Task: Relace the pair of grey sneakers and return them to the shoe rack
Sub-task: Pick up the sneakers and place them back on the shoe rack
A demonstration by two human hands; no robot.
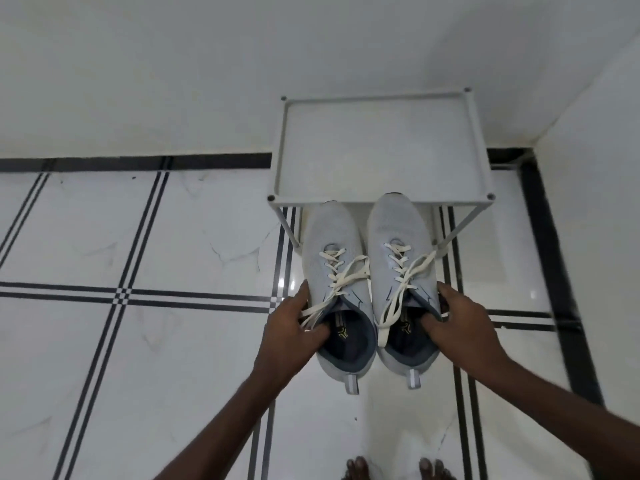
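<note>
Grey sneakers side by side, toes just under the shoe rack top. Left hand grips left sneaker collar w/ thumb inside, right hand same on right sneaker. Laces in, ends loose.

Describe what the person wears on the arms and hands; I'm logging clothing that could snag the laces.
Nothing shows on either one. The left hand and the right hand are bare: no gloves, no rings visible. Both forearms are uncovered up to the frame edge, with no sleeve, watch or wristband in view. The toes at the bottom edge are bare too.
</note>
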